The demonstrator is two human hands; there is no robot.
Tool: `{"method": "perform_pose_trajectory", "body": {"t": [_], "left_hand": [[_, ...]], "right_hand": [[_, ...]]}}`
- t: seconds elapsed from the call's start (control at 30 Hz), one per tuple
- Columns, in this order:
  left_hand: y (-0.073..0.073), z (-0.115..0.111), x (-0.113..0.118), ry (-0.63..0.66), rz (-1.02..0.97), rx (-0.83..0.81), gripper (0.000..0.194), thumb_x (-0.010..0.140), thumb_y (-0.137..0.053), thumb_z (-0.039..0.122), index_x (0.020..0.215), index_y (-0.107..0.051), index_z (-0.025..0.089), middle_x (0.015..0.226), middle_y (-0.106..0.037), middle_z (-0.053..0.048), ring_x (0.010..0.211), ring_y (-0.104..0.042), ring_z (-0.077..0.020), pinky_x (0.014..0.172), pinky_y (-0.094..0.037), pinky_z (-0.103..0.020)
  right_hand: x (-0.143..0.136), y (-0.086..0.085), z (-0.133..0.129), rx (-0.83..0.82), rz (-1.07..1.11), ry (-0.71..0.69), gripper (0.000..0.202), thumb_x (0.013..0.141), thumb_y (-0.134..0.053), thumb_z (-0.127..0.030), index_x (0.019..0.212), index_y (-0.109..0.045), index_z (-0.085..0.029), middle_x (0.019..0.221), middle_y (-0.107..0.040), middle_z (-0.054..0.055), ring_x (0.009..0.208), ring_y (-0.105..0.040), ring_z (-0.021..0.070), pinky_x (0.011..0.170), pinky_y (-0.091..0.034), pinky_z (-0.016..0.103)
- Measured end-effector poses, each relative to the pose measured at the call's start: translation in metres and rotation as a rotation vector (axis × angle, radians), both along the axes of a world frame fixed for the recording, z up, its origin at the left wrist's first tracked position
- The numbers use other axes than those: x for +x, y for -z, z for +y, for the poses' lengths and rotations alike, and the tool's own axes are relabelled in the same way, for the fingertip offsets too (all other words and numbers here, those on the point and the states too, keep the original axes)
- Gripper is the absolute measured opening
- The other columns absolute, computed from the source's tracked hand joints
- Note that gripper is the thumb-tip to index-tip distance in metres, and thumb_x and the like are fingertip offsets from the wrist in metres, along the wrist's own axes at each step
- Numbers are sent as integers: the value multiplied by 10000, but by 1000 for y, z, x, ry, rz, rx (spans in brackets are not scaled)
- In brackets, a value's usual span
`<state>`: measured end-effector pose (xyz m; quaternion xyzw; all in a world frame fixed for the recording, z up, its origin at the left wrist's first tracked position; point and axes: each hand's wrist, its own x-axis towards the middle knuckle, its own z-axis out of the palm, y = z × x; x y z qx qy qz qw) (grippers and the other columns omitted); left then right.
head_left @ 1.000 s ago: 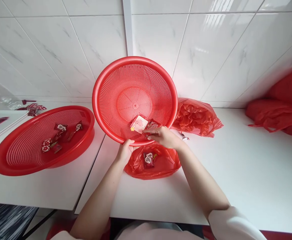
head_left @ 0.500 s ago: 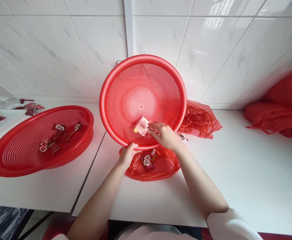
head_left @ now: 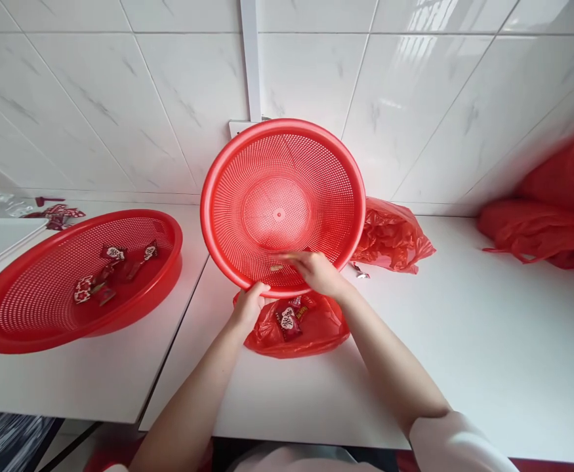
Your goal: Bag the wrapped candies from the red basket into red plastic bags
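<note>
A round red mesh basket (head_left: 279, 141) is tipped up with its opening toward me. My left hand (head_left: 250, 307) grips the lower left of its rim, the thumb over the edge. Inside the basket, my right hand (head_left: 316, 270) reaches over the lower wall with fingers stretched out. A small pale piece (head_left: 277, 267) shows just beneath those fingertips; its shape is mostly hidden. Below the rim, an open red plastic bag (head_left: 316, 337) lies on the white table, with wrapped sweets (head_left: 289, 321) in it.
At the left, a second red basket (head_left: 134, 314) leans, holding several wrapped packets. Another red bag (head_left: 397, 236) and a small wrapper (head_left: 360, 271) lie right of the raised basket. Red bags (head_left: 542, 229) are piled far right. A white tray (head_left: 1, 242) stands far left.
The pale pink-and-white packet my right hand held is no longer clearly seen, and its fingers are straighter. The raised basket has shifted slightly down. Another person's hand has left the tray.
</note>
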<state>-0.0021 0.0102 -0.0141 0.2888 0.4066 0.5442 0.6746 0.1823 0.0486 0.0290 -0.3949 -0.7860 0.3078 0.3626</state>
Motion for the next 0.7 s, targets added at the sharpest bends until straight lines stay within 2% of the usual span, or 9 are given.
{"method": "perform_pose_trajectory", "body": {"t": [0.1,0.17,0.27,0.4,0.57,0.7], "left_hand": [[-3,2,-3,54,-38,26,124,702,-608,162,807,-647,111,880,-692,-84,951,-656,-260,909,-515,-455],[-5,5,-5,63,-56,45,165,706,-600,160,855,-648,108,936,-698,-95,971,-655,-260,914,-514,-440],[-6,9,-9,55,-66,20,248,693,-599,161,931,-646,106,948,-703,-101,976,-660,-268,910,-516,-443],[-7,14,-13,-2,-57,29,168,670,-603,161,828,-629,110,871,-704,-95,948,-670,-274,892,-527,-440],[-8,18,-14,-62,-70,80,135,672,-587,150,798,-630,125,888,-703,-76,929,-669,-253,867,-545,-415],[-6,20,-15,-90,-68,84,96,656,-586,153,743,-622,129,846,-702,-77,916,-669,-258,844,-555,-416]], "right_hand": [[8,0,8,-43,174,294,358,932,-456,-429,881,-692,-164,781,-703,31,768,-666,197,717,-499,291],[14,0,11,-143,268,340,384,872,-544,-492,800,-679,-140,681,-666,26,635,-619,164,605,-477,268],[22,-2,13,-259,447,274,379,770,-672,-511,828,-679,-137,713,-676,35,597,-594,133,562,-469,252],[32,-9,10,-243,486,246,372,714,-733,-498,790,-660,-141,678,-657,30,545,-555,109,502,-431,230],[42,-20,1,-184,280,186,351,792,-659,-495,832,-668,-146,648,-613,3,533,-497,85,492,-378,213],[45,-25,-7,-120,15,-2,315,829,-626,-464,807,-704,-159,662,-627,-3,575,-512,95,558,-396,228]]}}
